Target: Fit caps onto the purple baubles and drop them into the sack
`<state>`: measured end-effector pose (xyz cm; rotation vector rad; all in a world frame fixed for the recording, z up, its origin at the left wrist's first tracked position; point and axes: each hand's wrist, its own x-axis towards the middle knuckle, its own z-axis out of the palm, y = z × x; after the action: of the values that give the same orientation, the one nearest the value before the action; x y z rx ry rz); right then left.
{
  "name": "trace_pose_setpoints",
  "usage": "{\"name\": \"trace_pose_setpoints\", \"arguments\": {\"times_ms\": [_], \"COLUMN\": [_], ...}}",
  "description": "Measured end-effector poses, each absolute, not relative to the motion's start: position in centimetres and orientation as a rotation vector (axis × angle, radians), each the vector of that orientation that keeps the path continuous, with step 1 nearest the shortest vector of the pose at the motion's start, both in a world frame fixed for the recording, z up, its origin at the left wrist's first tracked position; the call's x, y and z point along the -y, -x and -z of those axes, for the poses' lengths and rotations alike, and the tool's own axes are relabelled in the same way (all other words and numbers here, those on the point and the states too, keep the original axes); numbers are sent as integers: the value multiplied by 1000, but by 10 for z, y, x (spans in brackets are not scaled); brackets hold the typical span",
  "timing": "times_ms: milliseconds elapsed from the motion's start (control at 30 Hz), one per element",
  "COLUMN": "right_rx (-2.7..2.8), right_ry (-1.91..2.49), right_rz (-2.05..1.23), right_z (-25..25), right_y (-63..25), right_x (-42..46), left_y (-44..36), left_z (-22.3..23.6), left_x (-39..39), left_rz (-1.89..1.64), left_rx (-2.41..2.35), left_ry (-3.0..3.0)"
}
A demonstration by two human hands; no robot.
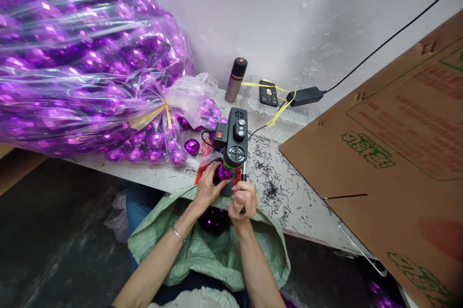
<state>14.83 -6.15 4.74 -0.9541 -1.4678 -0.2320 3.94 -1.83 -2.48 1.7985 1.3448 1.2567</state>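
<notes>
My left hand [208, 185] pinches a shiny purple faceted ball [224, 172] beneath the head of a small black bench machine [237, 134]. My right hand [243, 199] is wrapped round the machine's lever handle [243, 178] at its right side. A red switch [220, 134] sits on a box at the machine's left. Below both hands, an open green woven sack [253, 255] lies across my lap, with purple balls [214, 220] inside. One loose purple ball [191, 146] rests on the table left of the machine.
A big clear bag of purple balls [90, 67], tied with yellow ribbon, fills the left. Black scraps [271, 178] litter the white table. A large cardboard box [390, 154] leans at the right. Behind are a spray can [236, 80], a phone [268, 93] and a power adapter [306, 96].
</notes>
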Motion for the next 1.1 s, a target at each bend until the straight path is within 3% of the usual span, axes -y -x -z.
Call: {"name": "trace_pose_setpoints", "arguments": {"times_ms": [533, 867, 1100], "right_rx": [1481, 1395, 1456], "right_ry": [957, 1099, 1048], "right_rz": [263, 0, 111], "right_z": [-35, -123, -96], "right_y": [-146, -146, -146], "right_x": [61, 68, 70], "left_y": [-39, -25, 15], "left_z": [26, 32, 16], "left_x": [18, 41, 57], "left_rz": [-1251, -1293, -1259], "left_rx": [-1340, -1264, -1293], "left_ry": [-1794, -1912, -2322]}}
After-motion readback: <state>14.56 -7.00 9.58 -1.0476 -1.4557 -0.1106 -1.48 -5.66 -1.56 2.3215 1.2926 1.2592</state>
